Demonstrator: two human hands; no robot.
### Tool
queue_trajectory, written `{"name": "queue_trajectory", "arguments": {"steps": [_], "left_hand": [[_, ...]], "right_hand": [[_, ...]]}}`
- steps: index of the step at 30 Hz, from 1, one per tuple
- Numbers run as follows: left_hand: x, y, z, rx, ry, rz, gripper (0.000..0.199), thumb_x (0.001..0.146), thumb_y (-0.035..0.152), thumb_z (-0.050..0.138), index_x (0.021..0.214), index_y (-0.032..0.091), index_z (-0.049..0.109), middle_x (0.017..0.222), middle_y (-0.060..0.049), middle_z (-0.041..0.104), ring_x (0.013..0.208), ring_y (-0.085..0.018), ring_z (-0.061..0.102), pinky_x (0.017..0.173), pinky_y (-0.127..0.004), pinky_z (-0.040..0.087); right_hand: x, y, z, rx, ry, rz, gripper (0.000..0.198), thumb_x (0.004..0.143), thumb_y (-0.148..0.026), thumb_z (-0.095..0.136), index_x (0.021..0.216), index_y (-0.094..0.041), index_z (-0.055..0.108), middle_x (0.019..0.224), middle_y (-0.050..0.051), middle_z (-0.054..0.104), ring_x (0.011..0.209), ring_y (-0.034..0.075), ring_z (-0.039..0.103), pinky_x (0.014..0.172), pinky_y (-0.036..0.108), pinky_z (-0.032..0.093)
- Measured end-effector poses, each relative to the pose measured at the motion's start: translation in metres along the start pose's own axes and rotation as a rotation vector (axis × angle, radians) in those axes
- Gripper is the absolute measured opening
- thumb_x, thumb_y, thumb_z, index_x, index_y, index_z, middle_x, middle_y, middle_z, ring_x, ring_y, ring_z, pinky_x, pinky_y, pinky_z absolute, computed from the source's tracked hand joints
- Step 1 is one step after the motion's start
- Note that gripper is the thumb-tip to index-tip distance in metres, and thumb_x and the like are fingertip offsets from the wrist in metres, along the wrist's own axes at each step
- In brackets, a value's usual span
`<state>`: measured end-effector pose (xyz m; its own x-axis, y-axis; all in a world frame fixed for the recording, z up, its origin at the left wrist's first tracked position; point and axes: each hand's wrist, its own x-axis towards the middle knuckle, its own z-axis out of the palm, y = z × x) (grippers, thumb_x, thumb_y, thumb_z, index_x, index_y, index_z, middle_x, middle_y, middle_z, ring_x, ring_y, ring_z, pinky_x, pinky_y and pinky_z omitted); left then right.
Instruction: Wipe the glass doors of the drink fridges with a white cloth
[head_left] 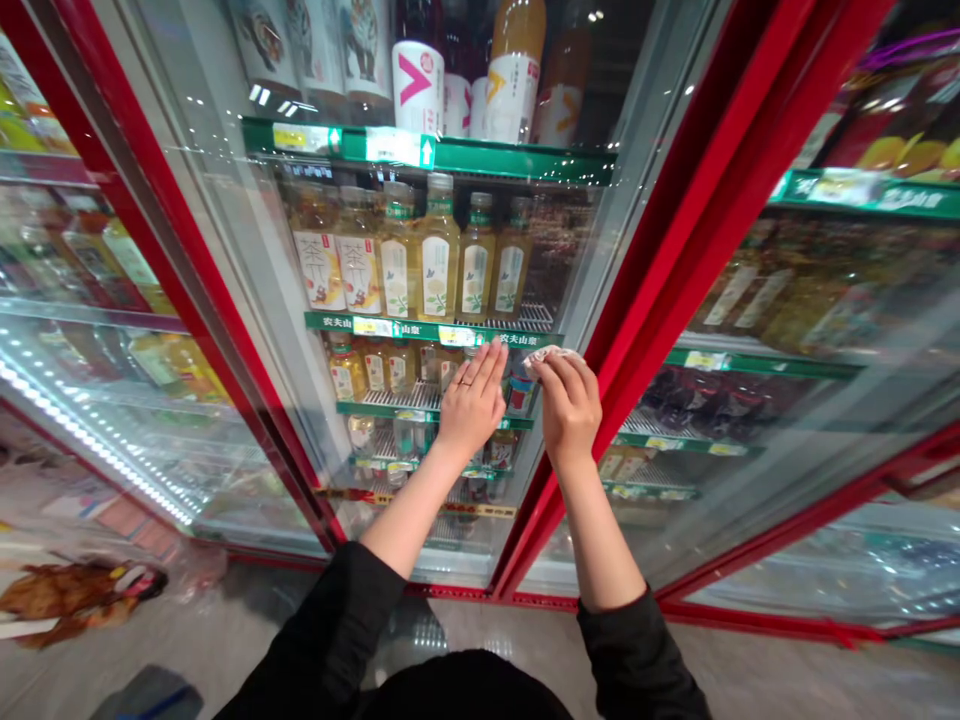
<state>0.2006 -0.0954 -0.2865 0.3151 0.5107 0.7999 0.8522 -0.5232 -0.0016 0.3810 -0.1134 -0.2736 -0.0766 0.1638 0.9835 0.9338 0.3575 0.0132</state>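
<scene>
My left hand (472, 402), with a ring on one finger, lies with straight fingers at the glass door (574, 240) of a red-framed drinks fridge. Beside it on the right, my right hand (571, 408) is closed on a crumpled white tissue or thin cloth (553, 355); which of the two I cannot tell. This hand is close to the red door frame (651, 235). Behind the glass, bottles of yellowish tea (437, 255) stand upright on a shelf with a green edge strip (420, 330).
More glass doors with red frames (232, 300) stand to the left and right. Large bottles with white labels (418, 85) fill the upper shelf. On the floor at the lower left are a brown item (64, 598) and a dark grey object (150, 695).
</scene>
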Motion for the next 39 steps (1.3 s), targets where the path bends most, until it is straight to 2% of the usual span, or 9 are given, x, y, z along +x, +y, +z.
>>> {"name": "queue_trajectory", "arguments": {"steps": [5,9,14,18,22,25,31,35,39], "left_hand": [[-0.001,-0.001,-0.002,0.021,-0.022,-0.003,0.085,0.109,0.017,0.051,0.185,0.031,0.015,0.181,0.001,0.039,0.168,-0.026,0.044,0.139,-0.042,0.046],[-0.005,-0.004,0.004,0.006,-0.024,0.01,0.085,0.11,0.018,0.049,0.185,0.022,0.011,0.184,-0.003,0.033,0.171,-0.025,0.039,0.144,-0.042,0.037],[-0.012,-0.015,0.012,0.016,0.035,0.078,0.092,0.108,0.015,0.049,0.183,0.021,-0.003,0.185,-0.005,0.029,0.172,-0.022,0.035,0.145,-0.039,0.028],[-0.013,-0.021,0.013,0.048,0.05,0.113,0.094,0.109,0.016,0.05,0.182,0.022,-0.008,0.184,-0.004,0.03,0.17,-0.021,0.039,0.143,-0.037,0.03],[-0.014,-0.019,0.015,0.065,0.056,0.105,0.095,0.109,0.017,0.05,0.18,0.023,-0.013,0.185,-0.003,0.028,0.171,-0.021,0.038,0.143,-0.037,0.03],[-0.015,-0.017,0.017,0.06,0.061,0.099,0.097,0.108,0.017,0.05,0.18,0.023,-0.015,0.185,-0.003,0.029,0.17,-0.021,0.039,0.143,-0.038,0.03],[-0.017,-0.02,0.021,0.103,0.108,0.117,0.096,0.108,0.02,0.052,0.182,0.02,-0.009,0.182,-0.006,0.039,0.166,-0.021,0.047,0.139,-0.036,0.035],[-0.018,-0.02,0.023,0.126,0.109,0.122,0.097,0.108,0.022,0.054,0.182,0.019,-0.009,0.18,-0.006,0.043,0.165,-0.02,0.05,0.138,-0.034,0.037],[-0.019,-0.018,0.022,0.083,0.086,0.1,0.098,0.107,0.02,0.054,0.182,0.021,-0.009,0.181,-0.006,0.039,0.166,-0.021,0.048,0.14,-0.035,0.034]], "right_hand": [[-0.012,0.006,0.0,-0.001,0.049,0.122,0.028,0.114,-0.021,0.057,0.125,-0.024,0.083,0.125,0.013,0.084,0.124,0.029,0.074,0.113,0.054,0.064],[-0.025,-0.011,0.007,0.052,0.003,0.116,0.029,0.114,-0.022,0.058,0.129,-0.027,0.083,0.127,0.012,0.083,0.125,0.028,0.073,0.11,0.052,0.066],[-0.01,-0.013,0.018,0.083,-0.023,0.097,0.03,0.113,-0.021,0.06,0.131,-0.029,0.082,0.13,0.011,0.081,0.127,0.028,0.071,0.113,0.051,0.064],[-0.005,-0.001,0.017,0.024,0.075,0.148,0.028,0.114,-0.024,0.059,0.128,-0.029,0.083,0.128,0.011,0.082,0.124,0.028,0.071,0.115,0.054,0.063],[-0.02,-0.005,0.015,-0.027,0.18,0.155,0.025,0.114,-0.023,0.061,0.122,-0.026,0.084,0.118,0.012,0.083,0.113,0.028,0.076,0.105,0.052,0.067],[-0.022,-0.012,0.015,0.004,0.153,0.095,0.025,0.113,-0.021,0.061,0.124,-0.027,0.083,0.118,0.011,0.084,0.113,0.027,0.078,0.101,0.048,0.07],[0.013,0.003,0.001,0.041,0.06,-0.037,0.031,0.111,-0.016,0.062,0.135,-0.027,0.078,0.127,0.008,0.084,0.124,0.027,0.079,0.114,0.049,0.067],[0.011,0.007,-0.008,0.016,0.086,0.013,0.029,0.111,-0.017,0.062,0.131,-0.029,0.079,0.123,0.008,0.084,0.12,0.027,0.08,0.105,0.045,0.07],[-0.003,-0.008,-0.004,0.076,0.055,0.04,0.03,0.111,-0.015,0.062,0.132,-0.029,0.079,0.122,0.009,0.083,0.119,0.027,0.079,0.103,0.044,0.069]]}}
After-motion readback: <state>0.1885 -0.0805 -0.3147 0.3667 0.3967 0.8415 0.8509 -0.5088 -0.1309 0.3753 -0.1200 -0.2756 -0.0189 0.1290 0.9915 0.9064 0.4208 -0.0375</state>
